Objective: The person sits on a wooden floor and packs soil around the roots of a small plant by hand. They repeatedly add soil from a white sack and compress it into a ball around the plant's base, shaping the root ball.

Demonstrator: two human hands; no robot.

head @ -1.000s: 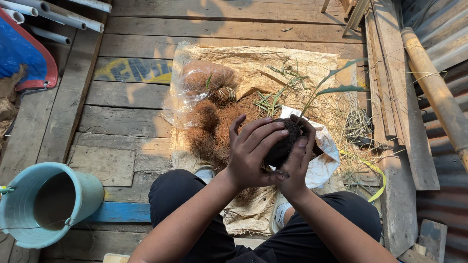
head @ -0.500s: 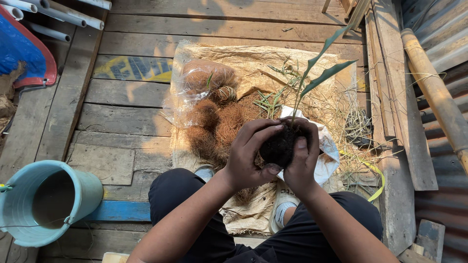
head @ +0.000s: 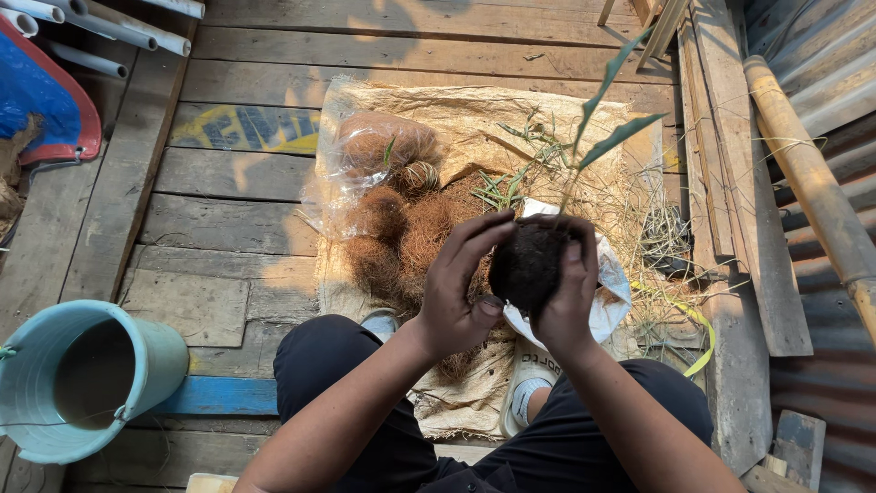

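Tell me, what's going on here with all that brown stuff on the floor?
A person sits on a plank floor and cups a dark soil ball between both hands, left hand and right hand. A thin plant with long green leaves rises from the ball. Below the hands, clumps of brown fibre lie on a sack cloth, some in a clear bag. A white bag lies under the ball. A pale blue bucket stands at the person's left.

Left hand (head: 453,292) and right hand (head: 568,297) raised together, fingers curled inward, cupped.
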